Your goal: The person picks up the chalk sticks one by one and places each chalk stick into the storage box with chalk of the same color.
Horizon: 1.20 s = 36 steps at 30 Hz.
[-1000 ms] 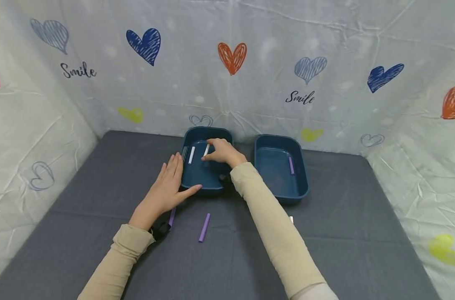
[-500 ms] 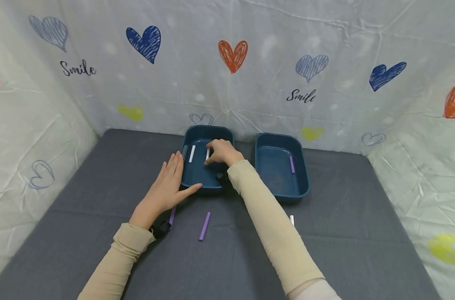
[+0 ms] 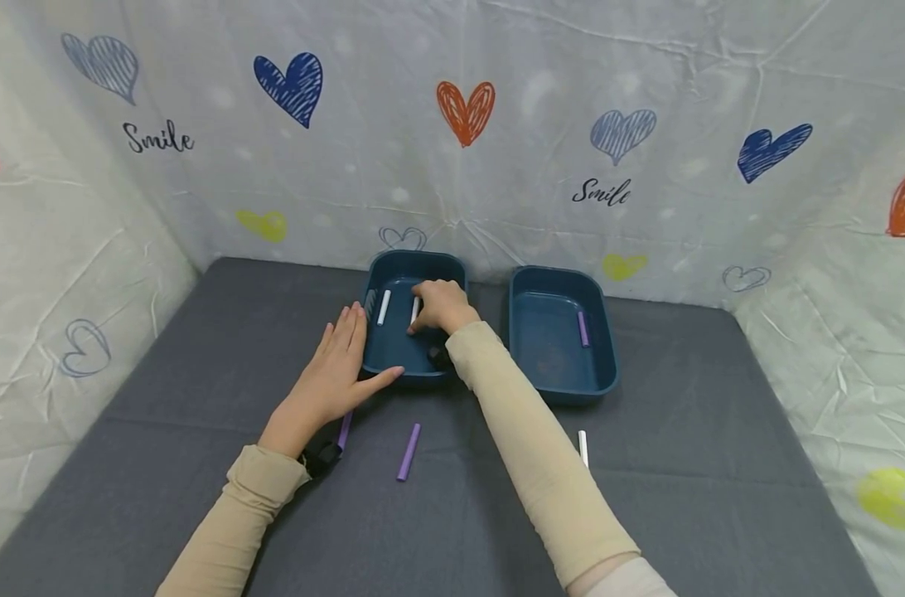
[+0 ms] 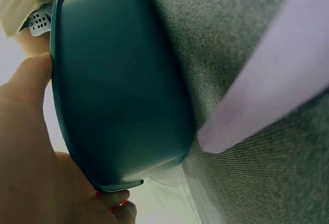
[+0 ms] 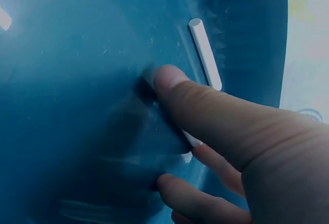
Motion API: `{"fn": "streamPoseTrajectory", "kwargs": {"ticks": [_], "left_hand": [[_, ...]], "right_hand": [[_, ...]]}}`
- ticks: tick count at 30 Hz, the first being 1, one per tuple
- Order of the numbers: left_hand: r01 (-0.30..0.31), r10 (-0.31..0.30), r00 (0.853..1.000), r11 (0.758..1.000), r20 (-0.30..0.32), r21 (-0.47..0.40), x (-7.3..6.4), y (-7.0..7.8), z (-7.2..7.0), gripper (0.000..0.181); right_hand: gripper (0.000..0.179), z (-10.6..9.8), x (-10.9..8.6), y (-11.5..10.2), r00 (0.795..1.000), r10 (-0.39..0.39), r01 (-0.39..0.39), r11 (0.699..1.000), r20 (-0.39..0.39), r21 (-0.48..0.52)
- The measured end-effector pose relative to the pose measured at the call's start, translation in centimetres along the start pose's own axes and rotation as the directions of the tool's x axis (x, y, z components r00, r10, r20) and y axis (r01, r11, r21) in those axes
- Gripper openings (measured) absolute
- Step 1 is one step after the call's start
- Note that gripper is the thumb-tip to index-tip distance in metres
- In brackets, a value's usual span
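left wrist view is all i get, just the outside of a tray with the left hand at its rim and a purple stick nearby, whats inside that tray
Observer: At least two white sticks are inside that tray.
Operator: and the right hand, where is it
Observer: The right hand is down in the same tray, its thumb and fingertips at the white stick farther right.
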State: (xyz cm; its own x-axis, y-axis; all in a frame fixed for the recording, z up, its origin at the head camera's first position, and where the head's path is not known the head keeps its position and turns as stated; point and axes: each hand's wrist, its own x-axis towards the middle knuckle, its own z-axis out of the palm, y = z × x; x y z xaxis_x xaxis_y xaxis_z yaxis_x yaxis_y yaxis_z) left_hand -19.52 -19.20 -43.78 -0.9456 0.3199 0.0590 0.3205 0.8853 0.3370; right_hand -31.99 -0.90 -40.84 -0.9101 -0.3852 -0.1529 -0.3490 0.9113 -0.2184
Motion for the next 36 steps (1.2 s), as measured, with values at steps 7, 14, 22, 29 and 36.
{"fn": "streamPoseTrajectory", "kwargs": {"ticks": [7, 14, 22, 29, 36], "left_hand": [[-0.006, 0.005, 1.0, 1.0, -0.011, -0.008, -0.1, 0.1, 0.0, 0.11], [-0.015, 0.014, 1.0, 1.0, -0.025, -0.008, 0.0, 0.1, 0.0, 0.11], [-0.006, 0.006, 1.0, 1.0, -0.009, -0.005, 0.1, 0.1, 0.2, 0.11], [-0.008, 0.008, 1.0, 1.0, -0.008, -0.003, 0.1, 0.1, 0.1, 0.11], [-0.011, 0.011, 1.0, 1.0, -0.006, 0.0, 0.1, 0.0, 0.1, 0.11]], "right_hand": [[0.079, 0.3, 0.0, -0.1, 1.0, 0.007, -0.007, 1.0, -0.03, -0.009], [0.079, 0.4, 0.0, 0.1, 0.999, 0.009, -0.009, 1.0, -0.037, -0.016], [0.08, 0.4, 0.0, 0.3, 1.0, 0.008, -0.007, 1.0, -0.027, 0.019], [0.08, -0.3, -0.4, -0.1, 0.999, 0.028, -0.03, 0.996, 0.027, 0.082], [0.08, -1.5, -1.2, -0.9, 0.989, 0.039, -0.055, 0.992, 0.145, 0.112]]}}
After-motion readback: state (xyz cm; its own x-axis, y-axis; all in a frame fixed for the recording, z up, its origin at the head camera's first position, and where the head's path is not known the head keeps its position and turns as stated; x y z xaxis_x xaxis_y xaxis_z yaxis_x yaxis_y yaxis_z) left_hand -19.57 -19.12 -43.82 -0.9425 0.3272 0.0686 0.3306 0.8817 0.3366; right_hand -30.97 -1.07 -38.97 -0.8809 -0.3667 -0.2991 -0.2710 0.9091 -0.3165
